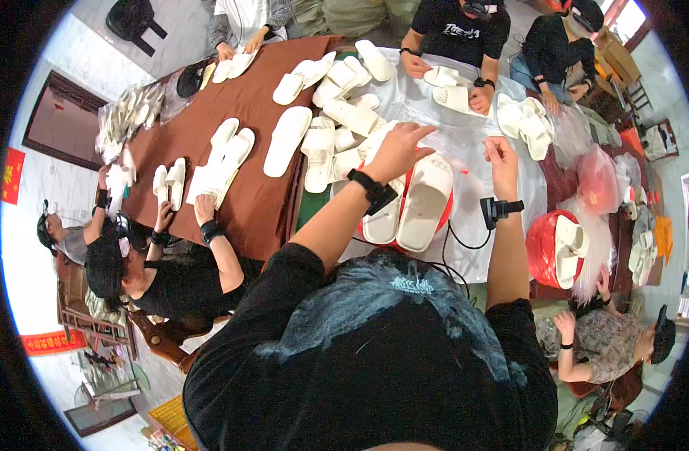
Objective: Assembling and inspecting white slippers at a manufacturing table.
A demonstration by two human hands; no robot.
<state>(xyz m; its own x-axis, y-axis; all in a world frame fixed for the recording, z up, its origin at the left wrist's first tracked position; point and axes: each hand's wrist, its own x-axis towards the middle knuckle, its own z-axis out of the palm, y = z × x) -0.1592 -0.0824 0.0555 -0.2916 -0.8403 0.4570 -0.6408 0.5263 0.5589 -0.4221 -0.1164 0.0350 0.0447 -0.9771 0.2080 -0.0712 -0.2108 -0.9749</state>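
Observation:
A pair of white slippers (425, 203) lies side by side on a red round object (443, 219), just in front of my body. My left hand (398, 154) is over the toe end of the left slipper, fingers stretched to the right and thumb apart; nothing shows in its grip. To the right, above the clear plastic sheet (476, 252), my right hand (501, 159) is raised with its fingers curled together. Whether something small is pinched there cannot be seen. Black bands with small devices are on both my wrists.
A heap of white slippers (319, 154) spreads to my left and ahead. More slippers (525, 124) lie at the far right, and a red-wrapped bundle (543, 252) with slippers sits at the near right. Co-workers handle slippers around the brown-covered table (265, 218). A black cable (472, 246) hangs near my right wrist.

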